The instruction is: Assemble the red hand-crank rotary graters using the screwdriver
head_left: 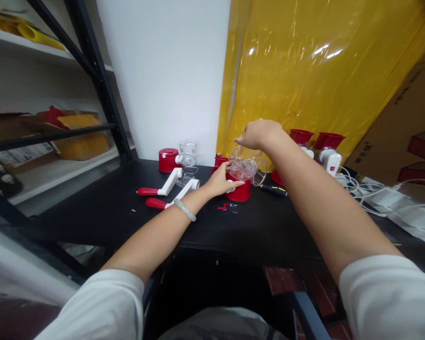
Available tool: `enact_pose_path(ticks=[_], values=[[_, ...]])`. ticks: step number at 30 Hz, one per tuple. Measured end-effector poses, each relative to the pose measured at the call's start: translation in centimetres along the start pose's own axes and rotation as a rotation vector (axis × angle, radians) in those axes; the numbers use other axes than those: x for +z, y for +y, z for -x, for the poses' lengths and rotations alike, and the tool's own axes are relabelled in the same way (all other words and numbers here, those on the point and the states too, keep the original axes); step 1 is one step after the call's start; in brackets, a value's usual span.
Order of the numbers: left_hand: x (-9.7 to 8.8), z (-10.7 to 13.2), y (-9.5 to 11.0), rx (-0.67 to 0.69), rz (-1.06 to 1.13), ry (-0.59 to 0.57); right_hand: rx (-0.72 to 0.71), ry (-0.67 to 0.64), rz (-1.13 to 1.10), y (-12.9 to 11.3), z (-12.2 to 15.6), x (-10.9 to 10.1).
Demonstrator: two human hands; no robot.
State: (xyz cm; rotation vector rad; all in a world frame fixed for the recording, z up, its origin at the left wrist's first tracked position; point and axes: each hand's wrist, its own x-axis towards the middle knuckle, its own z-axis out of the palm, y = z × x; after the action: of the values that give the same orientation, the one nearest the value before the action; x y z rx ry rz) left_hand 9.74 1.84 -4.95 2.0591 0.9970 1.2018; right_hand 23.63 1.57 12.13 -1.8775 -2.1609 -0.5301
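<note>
left hand (221,182) clasps red round plastic base (240,193) on black table (109,208), partly hiding it | right hand (259,134) above clear plastic housing (247,168), fingers curled, cannot tell if holding anything | housing's outline faint

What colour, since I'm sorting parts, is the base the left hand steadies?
The base is red, beneath a clear housing; head view shows it.

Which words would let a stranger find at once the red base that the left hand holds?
Start at the black table before the yellow plastic sheet. Toward its back, right of two red-handled cranks, stands the red base. Unlike the other red parts, it is gripped by the left hand, with a clear housing on top.
</note>
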Motion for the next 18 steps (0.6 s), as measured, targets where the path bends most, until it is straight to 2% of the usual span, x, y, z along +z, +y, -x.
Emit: enact_pose_path(ticks=[4,9,15,18], values=[[-0.2,-0.2,-0.5,0.006,0.057,0.009,-0.143,-0.067,-0.034,1.6,0.1,-0.5],[-0.4,-0.3,-1.1,0.025,0.133,0.014,-0.289,-0.145,-0.208,3.8,0.0,-0.8],[-0.5,-0.3,-1.3,0.008,0.105,-0.012,-0.337,-0.230,-0.425,5.4,-0.2,-1.0],[-0.4,-0.1,-1.1,0.002,0.096,-0.023,-0.248,-0.171,-0.608,6.6,-0.8,0.3]])
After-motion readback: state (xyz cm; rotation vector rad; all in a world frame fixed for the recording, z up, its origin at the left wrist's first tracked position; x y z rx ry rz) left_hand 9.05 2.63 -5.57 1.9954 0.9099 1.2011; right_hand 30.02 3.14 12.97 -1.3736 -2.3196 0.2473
